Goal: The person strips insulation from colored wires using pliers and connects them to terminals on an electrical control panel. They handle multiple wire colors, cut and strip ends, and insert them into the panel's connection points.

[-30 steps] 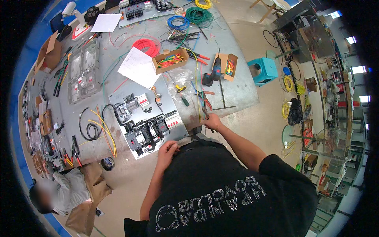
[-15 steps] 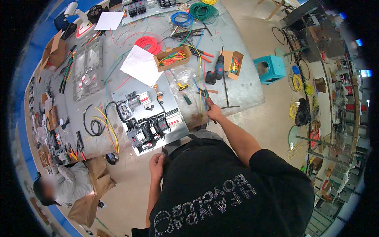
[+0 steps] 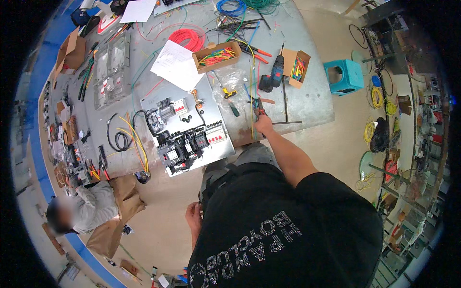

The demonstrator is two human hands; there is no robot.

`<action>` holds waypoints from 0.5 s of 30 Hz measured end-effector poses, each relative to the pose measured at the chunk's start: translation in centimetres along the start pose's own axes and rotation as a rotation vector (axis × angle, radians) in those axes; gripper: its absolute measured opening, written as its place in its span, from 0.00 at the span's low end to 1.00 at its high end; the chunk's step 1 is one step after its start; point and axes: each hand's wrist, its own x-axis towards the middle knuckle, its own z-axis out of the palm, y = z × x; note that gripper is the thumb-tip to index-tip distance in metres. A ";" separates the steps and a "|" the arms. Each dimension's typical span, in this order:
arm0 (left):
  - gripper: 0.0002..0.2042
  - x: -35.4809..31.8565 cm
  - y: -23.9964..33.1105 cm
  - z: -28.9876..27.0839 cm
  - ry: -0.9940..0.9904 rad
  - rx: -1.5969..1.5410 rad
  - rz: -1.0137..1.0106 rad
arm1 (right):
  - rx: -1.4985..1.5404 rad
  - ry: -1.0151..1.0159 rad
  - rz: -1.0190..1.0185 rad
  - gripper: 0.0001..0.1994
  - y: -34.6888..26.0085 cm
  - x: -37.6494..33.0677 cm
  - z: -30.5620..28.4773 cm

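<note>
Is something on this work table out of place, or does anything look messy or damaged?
Nothing looks damaged. The table is cluttered: loose wire offcuts lie scattered near the wire coils at the far end, and paper sheets lie askew, partly over the panel. The right hand grips a tool at the near edge; the left hand hangs off the table.

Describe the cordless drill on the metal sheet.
The drill is dark blue and black, seemingly plastic. It lies on its side on the grey sheet, untouched, between a small cardboard box of coloured wire pieces and orange-handled pliers. The right hand works nearer the sheet's edge, apart from it.
</note>
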 end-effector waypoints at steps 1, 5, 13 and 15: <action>0.11 -0.5 -0.3 -0.3 0.012 0.010 -0.024 | -0.016 0.018 -0.001 0.17 0.2 0.3 0.5; 0.12 -0.3 -5.8 -1.7 -0.001 0.097 -0.005 | -0.053 0.051 -0.009 0.15 0.3 0.4 1.9; 0.11 -1.6 -7.4 -1.6 0.014 0.061 0.010 | -0.035 0.013 0.051 0.15 -0.3 0.6 3.1; 0.11 -1.5 -7.5 -1.9 0.000 0.033 -0.031 | -0.032 0.039 0.084 0.18 0.1 1.1 3.8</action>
